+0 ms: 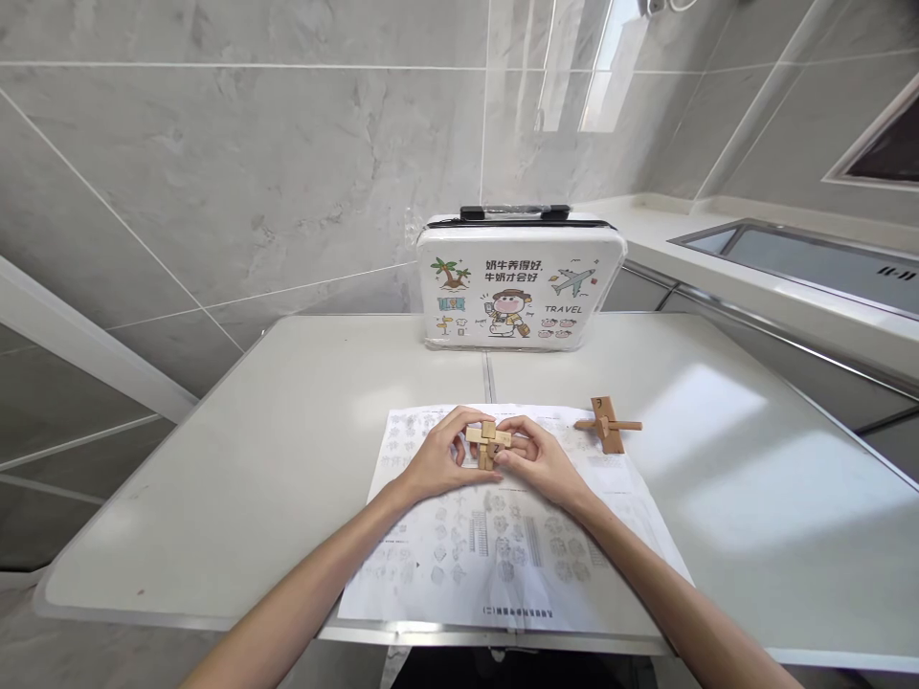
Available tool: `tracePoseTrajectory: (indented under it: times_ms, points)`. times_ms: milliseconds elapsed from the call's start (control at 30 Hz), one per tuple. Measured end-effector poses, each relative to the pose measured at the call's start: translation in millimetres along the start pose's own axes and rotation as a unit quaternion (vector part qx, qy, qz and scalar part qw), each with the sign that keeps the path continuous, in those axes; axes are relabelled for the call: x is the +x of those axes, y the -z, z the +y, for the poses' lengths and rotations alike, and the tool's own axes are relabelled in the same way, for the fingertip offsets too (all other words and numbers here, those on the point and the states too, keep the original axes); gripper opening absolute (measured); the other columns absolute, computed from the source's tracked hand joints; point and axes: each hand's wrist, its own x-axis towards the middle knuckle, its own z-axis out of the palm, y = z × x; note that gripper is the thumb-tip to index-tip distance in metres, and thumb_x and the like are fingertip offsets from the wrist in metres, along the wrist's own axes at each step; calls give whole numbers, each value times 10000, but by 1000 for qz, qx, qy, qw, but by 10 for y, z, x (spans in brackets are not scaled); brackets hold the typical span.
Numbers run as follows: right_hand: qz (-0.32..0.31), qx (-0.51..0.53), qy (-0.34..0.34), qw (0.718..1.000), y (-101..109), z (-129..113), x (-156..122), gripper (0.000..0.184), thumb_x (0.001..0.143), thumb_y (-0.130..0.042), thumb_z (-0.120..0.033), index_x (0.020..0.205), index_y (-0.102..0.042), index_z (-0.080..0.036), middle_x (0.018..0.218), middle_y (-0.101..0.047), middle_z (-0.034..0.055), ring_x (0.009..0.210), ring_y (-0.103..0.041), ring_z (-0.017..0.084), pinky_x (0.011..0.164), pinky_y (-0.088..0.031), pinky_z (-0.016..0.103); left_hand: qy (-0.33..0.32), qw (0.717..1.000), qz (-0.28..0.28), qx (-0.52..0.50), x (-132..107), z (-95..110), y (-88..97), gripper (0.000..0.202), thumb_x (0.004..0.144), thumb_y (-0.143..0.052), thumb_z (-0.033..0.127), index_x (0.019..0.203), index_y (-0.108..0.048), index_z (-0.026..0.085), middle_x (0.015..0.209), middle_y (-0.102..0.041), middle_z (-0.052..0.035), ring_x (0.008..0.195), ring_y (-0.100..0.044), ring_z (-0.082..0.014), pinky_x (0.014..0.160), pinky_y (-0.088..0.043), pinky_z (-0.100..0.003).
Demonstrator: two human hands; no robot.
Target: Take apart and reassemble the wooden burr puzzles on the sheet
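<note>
A light wooden interlocking puzzle (488, 435), marked with a dark 2, is held between both hands above a printed sheet (459, 598). My left hand (445, 455) grips it from the left, thumb below and fingers curled over the top. From the right, my right hand (538, 461) pinches its side with thumb and fingers. Some of the puzzle's far side is hidden by the fingers. Another wooden puzzle (608, 425), browner and cross-shaped with a dark mark on top, lies at the sheet's upper right edge, apart from both hands.
A white carry case (521, 287) with cartoon prints and a black handle stands upright at the table's back edge. The white folding table (236, 478) has a seam down its middle. Behind is a grey tiled wall (287, 172); a counter (761, 249) runs along the right.
</note>
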Motion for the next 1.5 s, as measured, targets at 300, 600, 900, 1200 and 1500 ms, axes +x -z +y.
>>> tracePoseTrajectory:
  times_ms: [300, 600, 900, 1200, 1500]
  points:
    - [-10, 20, 1, 1000, -50, 28, 8, 426, 787, -838, -369, 1096, -566, -259, 1064, -742, 52, 1010, -751, 277, 859, -590, 405, -26, 999, -17, 8, -11, 22, -22, 658, 707, -926, 495, 1262, -671, 251, 1203, -653, -88, 762, -560, -151, 592, -440, -248]
    - [11, -82, 45, 996, -67, -77, -37, 329, 1032, -537, -567, 1132, -567, -255, 1035, -756, 53, 937, -764, 258, 879, -592, 414, 48, 999, 3, 8, -18, 13, -9, 771, 652, -952, 505, 1300, -639, 231, 1131, -718, -65, 801, -629, -175, 680, -494, -273]
    - [56, -273, 129, 952, -62, -79, -34, 319, 1086, -454, -461, 953, -639, -238, 893, -711, 49, 802, -669, 221, 750, -510, 346, 51, 998, -11, -18, -12, -2, -8, 751, 682, -950, 456, 1319, -623, 228, 1156, -709, -69, 939, -672, -211, 793, -534, -293]
    - [55, -303, 118, 944, -42, -78, -37, 383, 1085, -439, -423, 774, -551, -229, 716, -615, 7, 666, -539, 185, 655, -392, 314, 4, 999, -34, 4, 5, -2, -14, 673, 758, -908, 441, 1330, -600, 265, 1244, -622, -68, 841, -610, -161, 666, -511, -265]
    - [32, -299, 90, 949, -46, -113, -39, 466, 1086, -391, -469, 684, -437, -239, 612, -508, -20, 608, -479, 179, 648, -366, 312, -32, 999, -36, 24, -30, -53, -39, 674, 788, -880, 487, 1361, -575, 304, 1289, -555, -84, 733, -563, -123, 584, -481, -253]
